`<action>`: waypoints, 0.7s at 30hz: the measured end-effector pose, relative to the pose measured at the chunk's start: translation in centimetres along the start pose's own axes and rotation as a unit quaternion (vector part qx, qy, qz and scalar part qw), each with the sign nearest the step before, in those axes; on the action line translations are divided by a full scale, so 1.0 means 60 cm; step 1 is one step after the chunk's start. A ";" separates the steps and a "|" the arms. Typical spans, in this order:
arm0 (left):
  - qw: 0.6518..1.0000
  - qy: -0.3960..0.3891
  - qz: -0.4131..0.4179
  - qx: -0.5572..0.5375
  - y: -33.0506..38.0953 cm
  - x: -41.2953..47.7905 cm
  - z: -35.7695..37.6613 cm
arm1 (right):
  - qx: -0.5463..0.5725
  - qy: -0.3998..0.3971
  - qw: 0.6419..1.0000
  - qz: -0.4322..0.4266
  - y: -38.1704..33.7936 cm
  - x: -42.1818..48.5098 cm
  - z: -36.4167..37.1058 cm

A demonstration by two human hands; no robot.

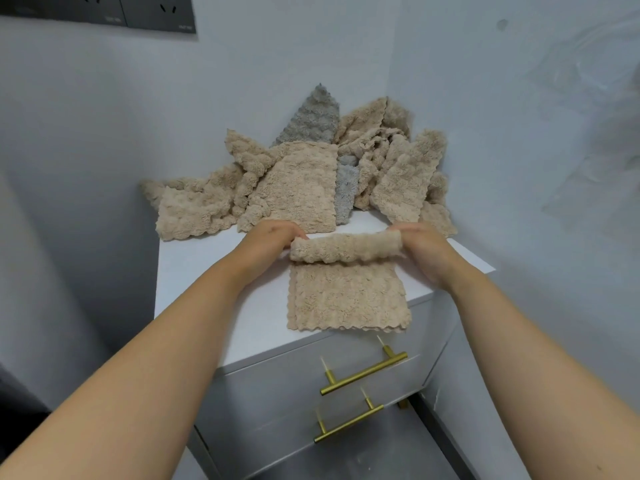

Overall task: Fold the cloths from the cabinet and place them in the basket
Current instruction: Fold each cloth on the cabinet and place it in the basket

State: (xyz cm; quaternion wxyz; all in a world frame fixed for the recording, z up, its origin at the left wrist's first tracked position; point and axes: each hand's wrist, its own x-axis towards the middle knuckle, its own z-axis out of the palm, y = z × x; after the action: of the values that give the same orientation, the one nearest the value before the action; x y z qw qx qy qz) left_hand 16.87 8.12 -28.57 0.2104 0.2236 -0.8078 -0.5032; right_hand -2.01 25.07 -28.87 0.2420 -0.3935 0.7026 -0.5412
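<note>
A beige fluffy cloth [346,299] lies on the white cabinet top [214,271], its near edge hanging slightly over the front. Its far edge is lifted and curled toward me. My left hand [273,237] pinches the far left corner of that edge. At the far right corner my right hand [422,247] pinches it as well. Behind, a loose pile of beige cloths [298,188] leans into the wall corner, with a grey cloth [311,116] sticking up among them. No basket is in view.
The cabinet has two drawers with brass bar handles [363,372] below the front edge. White walls meet in a corner behind the pile. Dark wall sockets [138,12] sit at the upper left. The floor shows to the right of the cabinet.
</note>
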 end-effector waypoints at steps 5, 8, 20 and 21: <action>0.999 -0.010 -0.002 0.037 0.000 -0.020 0.013 | -0.032 0.036 0.999 0.018 -0.012 -0.023 0.012; 0.998 0.001 -0.005 0.055 -0.004 -0.033 0.024 | -0.122 0.046 0.991 -0.005 -0.017 -0.040 0.024; 0.961 0.066 -0.012 0.268 -0.012 -0.049 0.035 | -0.188 0.011 0.978 0.093 -0.023 -0.070 0.022; 0.973 0.063 -0.026 0.220 -0.007 -0.053 0.034 | -0.180 0.011 0.979 0.091 -0.021 -0.071 0.020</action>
State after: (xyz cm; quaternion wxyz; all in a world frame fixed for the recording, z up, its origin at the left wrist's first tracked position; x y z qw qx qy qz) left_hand 18.34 11.22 -30.15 0.1934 0.3168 -0.8776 -0.3033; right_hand 1.72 27.69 -28.38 0.2077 -0.3594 0.8237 -0.3862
